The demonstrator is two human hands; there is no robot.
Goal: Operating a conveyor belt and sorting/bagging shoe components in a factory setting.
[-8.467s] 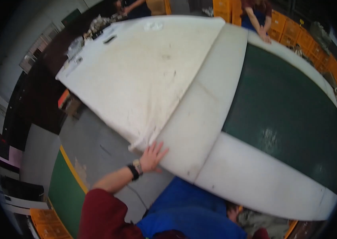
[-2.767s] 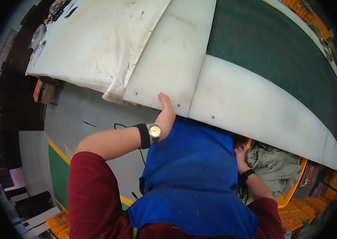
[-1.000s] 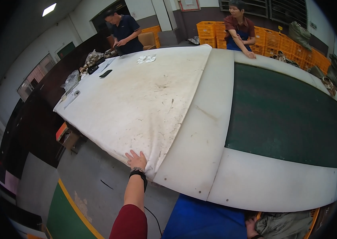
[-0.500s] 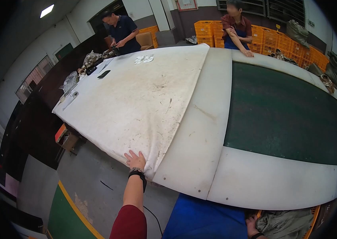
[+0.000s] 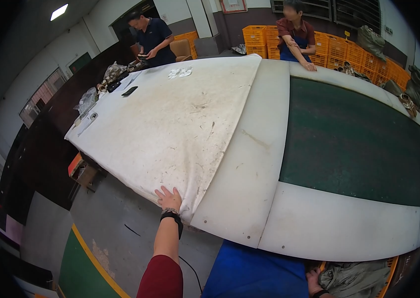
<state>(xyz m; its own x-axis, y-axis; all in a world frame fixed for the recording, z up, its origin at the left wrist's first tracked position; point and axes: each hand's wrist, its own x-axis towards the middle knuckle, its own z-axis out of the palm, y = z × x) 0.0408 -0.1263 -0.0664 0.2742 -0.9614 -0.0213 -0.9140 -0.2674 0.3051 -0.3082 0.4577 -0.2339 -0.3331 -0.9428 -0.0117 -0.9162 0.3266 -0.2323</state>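
Observation:
My left hand lies with fingers spread on the near edge of a stained white cloth that covers the left part of the table. Folds of the cloth bunch up just beside its fingers. Low down at the front, below the white tabletop, is my right hand, between my blue apron and an orange crate of grey-green cloth. Its fingers show only in part, and whether they grip anything is unclear.
A dark green panel is set into the table's right side. On the white cloth lie a black phone and small white pieces. Two people are at the far side. Orange crates stand behind.
My hands stay where they were. The person at the far left has shifted slightly, moving the dark object in their hands.

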